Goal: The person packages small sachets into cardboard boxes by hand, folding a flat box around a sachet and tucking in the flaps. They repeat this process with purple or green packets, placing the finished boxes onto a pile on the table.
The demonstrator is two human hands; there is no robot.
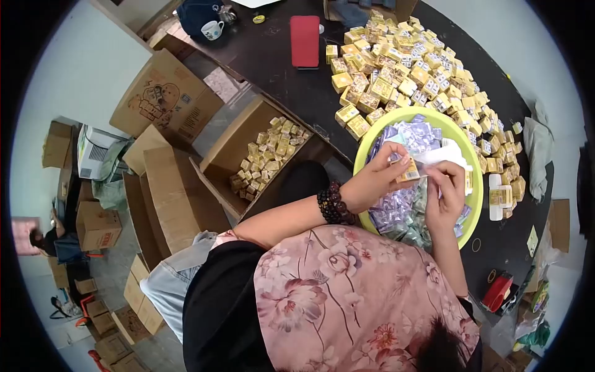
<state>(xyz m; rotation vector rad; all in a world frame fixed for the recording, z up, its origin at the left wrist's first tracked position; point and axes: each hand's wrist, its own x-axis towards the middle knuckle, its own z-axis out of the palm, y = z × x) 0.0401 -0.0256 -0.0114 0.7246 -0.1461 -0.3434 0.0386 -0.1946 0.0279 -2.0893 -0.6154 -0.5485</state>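
Note:
My left hand (pixel 376 175), with dark beads at its wrist, pinches a small yellow box (pixel 410 171) over a yellow-green basin (pixel 474 214). To the right of the box, my right hand (pixel 445 193) has its thumb and fingers pressed together near the box's end. Something pale and see-through shows between the two hands, but I cannot make out what it is. Below them, many small shiny purple and greenish packets (pixel 392 212) fill the basin. White pieces (pixel 449 150) lie on top, partly hidden behind my right hand.
A big heap of small yellow boxes (pixel 412 68) covers the black table (pixel 266 56) beyond the basin. An open carton (pixel 217 149) at left holds more yellow boxes. A red case (pixel 305 41), a cup (pixel 212 30) and a clear container (pixel 495 197) stand on the table.

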